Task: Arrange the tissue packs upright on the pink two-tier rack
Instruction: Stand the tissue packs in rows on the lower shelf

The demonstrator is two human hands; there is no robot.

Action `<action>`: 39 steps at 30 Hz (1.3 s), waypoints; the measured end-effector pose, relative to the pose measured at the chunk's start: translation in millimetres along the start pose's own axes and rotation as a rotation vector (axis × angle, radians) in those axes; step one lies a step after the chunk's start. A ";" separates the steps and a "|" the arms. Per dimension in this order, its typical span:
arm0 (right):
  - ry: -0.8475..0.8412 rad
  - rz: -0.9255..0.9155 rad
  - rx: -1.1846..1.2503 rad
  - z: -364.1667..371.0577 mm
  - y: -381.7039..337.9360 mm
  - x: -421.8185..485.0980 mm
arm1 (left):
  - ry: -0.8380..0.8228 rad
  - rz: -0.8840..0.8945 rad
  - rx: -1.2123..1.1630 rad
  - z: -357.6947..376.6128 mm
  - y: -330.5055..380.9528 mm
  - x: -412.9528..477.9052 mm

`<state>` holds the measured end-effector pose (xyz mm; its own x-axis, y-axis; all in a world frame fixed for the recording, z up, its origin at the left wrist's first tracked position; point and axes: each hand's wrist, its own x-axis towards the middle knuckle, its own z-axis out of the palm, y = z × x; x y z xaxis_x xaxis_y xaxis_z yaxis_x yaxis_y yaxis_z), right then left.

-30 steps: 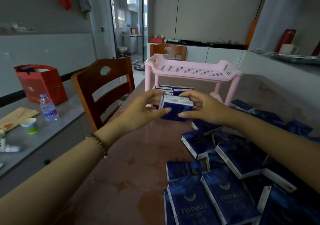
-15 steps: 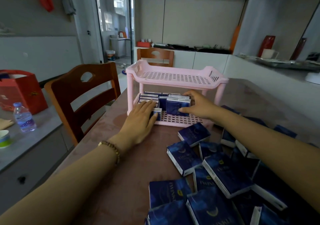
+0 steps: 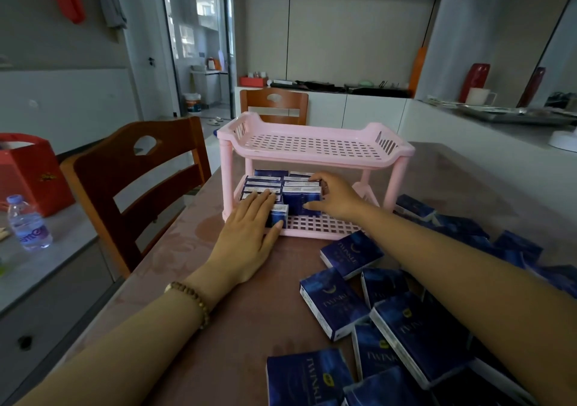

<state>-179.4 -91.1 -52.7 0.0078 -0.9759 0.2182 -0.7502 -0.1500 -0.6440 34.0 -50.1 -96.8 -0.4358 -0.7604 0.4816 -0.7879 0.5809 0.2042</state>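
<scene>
The pink two-tier rack (image 3: 312, 160) stands on the table, its top tier bare. Several dark blue tissue packs (image 3: 265, 184) stand upright in rows at the left of the lower tier. My right hand (image 3: 335, 196) reaches under the top tier and grips the front tissue pack (image 3: 301, 198) of the right row, thumb on its front, fingers over its back. My left hand (image 3: 249, 237) lies flat with its fingers together, pressing against the front of the left row beside a small pack (image 3: 278, 215). Many loose packs (image 3: 334, 302) lie flat at the near right.
A wooden chair (image 3: 140, 181) stands against the table's left edge, another chair (image 3: 274, 103) behind the rack. On the lower side counter to the left are a water bottle (image 3: 28, 223) and a red bag (image 3: 28, 171). A white counter runs along the right.
One second ago both hands held a pack in front of the rack. That pack now stands on the lower tier, my left hand has let go and rests flat against the left row.
</scene>
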 end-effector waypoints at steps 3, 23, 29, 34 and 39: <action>0.018 -0.008 -0.015 2.5 -1.7 -2.8 | -0.001 -0.005 -0.001 -0.4 1.0 -0.3; -0.198 -0.150 0.110 -43.4 -27.5 -79.4 | 0.099 0.197 -0.016 -24.1 22.4 -1.9; -0.201 -0.082 0.221 -76.6 -23.3 -125.3 | -0.126 0.203 -0.429 -44.3 54.9 -6.6; -0.087 0.057 0.131 -84.9 -1.2 -140.8 | -0.465 0.027 -0.558 -44.0 63.9 -16.2; -0.145 0.195 -0.053 -75.8 4.0 -144.4 | -0.495 0.062 -0.503 -38.6 70.4 -22.7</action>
<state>-233.6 61.2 -31.2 -0.0484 -0.9987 -0.0166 -0.7807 0.0482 -0.6231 5.2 19.3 -60.5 -0.7141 -0.6948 0.0858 -0.5105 0.6006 0.6154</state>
